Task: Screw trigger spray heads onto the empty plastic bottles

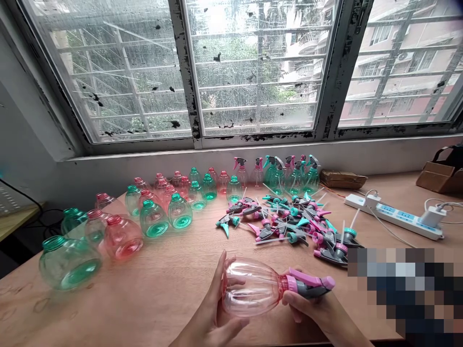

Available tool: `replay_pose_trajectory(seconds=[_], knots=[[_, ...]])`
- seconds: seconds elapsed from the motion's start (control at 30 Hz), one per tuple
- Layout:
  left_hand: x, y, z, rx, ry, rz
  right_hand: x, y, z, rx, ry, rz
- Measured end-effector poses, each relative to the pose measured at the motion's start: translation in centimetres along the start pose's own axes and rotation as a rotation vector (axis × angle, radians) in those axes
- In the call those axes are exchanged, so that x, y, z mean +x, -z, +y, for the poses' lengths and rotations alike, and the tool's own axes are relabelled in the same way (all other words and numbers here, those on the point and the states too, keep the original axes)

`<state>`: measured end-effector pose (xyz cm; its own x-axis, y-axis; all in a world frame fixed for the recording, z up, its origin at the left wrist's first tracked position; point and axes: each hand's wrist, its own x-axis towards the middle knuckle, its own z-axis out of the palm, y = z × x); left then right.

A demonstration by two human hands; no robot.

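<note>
A clear pink spray bottle (253, 286) lies sideways in the air above the near part of the table, between my two hands. Its base rests in my left hand (220, 303), the fingers wrapped around it. At the neck, my right hand (307, 306) grips the pink collar of the spray head (307, 283), which is pink and dark grey and sits on the bottle's mouth. Whether the collar is fully tightened cannot be seen. Beyond my hands lies a pile of loose spray heads (289, 217), pink, green and grey, with white tubes.
Open green bottles (70, 262) and pink bottles (123, 238) stand at left on the wooden table (144, 299). Several bottles with spray heads (294, 176) stand by the window. At right are a white power strip (394, 216), a brown package (343, 179), a cardboard box (439, 176) and a blurred patch.
</note>
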<state>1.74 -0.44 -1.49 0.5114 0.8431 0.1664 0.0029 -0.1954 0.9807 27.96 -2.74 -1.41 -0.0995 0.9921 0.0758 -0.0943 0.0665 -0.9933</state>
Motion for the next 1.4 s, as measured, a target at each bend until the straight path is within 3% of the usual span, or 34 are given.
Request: replay_pose_trajectory(seconds=[0.43,0.7,1.17,1.4], knots=[[0.0,0.0,0.3,0.056,-0.005,0.022,-0.1,-0.1,0.6,-0.01,-0.016,0.118],[0.0,0.2,-0.1,-0.127,0.04,-0.04,0.1,-0.2,0.2,0.019,0.008,0.038],[-0.3,0.0,1.2,0.051,0.014,-0.016,0.1,-0.1,0.0,-0.033,-0.005,0.02],[-0.3,-0.1,0.7,-0.027,0.029,-0.017,0.1,-0.1,-0.1,-0.057,0.007,0.011]])
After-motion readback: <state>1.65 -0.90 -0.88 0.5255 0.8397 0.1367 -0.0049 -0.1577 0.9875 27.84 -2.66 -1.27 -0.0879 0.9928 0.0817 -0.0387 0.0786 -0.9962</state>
